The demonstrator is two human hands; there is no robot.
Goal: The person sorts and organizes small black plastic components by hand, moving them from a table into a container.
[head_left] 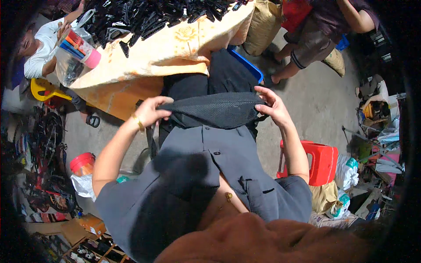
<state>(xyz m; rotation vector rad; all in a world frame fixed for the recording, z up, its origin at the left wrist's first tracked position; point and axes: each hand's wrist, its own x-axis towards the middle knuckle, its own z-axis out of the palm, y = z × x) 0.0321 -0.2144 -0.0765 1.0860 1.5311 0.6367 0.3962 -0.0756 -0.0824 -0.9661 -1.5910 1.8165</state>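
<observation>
A black mesh-fronted waist bag (215,109) lies across my waist, over dark trousers and the lower hem of my grey shirt. My left hand (150,113) pinches its left end between thumb and fingers. At the other end, my right hand (272,106) has its thumb and fingers closed on the bag's right tip. A dark strap (153,138) hangs down below my left hand. The bag is stretched out flat between both hands, and whether its zip is undone I cannot tell.
Ahead stands a table with a floral cloth (184,35), heaped with black plastic parts (140,19). A blue tray (246,65) is beyond my legs. A red stool (320,162) stands at right, a red bucket (82,163) at left. Two people are near the table.
</observation>
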